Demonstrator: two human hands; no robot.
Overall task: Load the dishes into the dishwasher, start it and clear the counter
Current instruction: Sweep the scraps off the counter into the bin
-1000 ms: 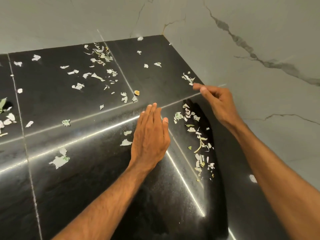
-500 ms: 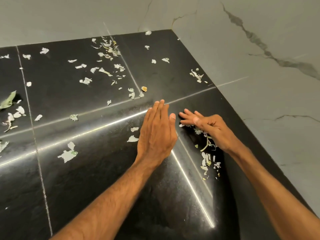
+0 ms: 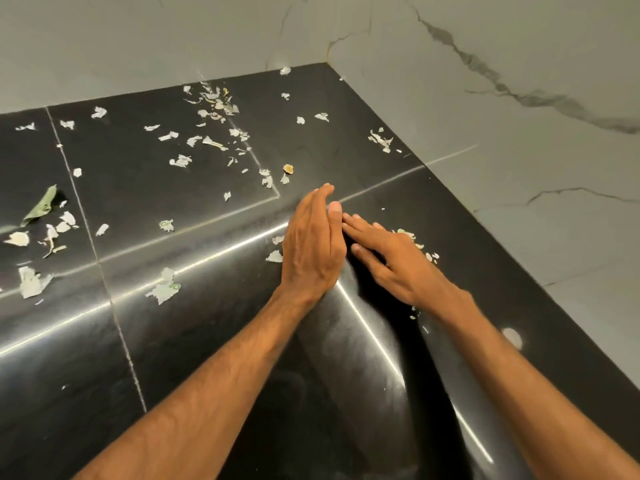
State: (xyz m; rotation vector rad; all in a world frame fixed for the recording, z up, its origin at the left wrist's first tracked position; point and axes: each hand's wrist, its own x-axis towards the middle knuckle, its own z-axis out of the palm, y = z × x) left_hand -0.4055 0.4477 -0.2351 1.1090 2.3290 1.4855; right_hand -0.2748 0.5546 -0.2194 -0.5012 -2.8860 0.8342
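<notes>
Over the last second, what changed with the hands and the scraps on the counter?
The right hand came down from beside the wall onto the counter and swept left, over the strip of scraps, until its fingertips reached the left hand. Nothing was gripped or released. The left hand stayed put, fingers straight; the scraps farther left lie as before.
</notes>
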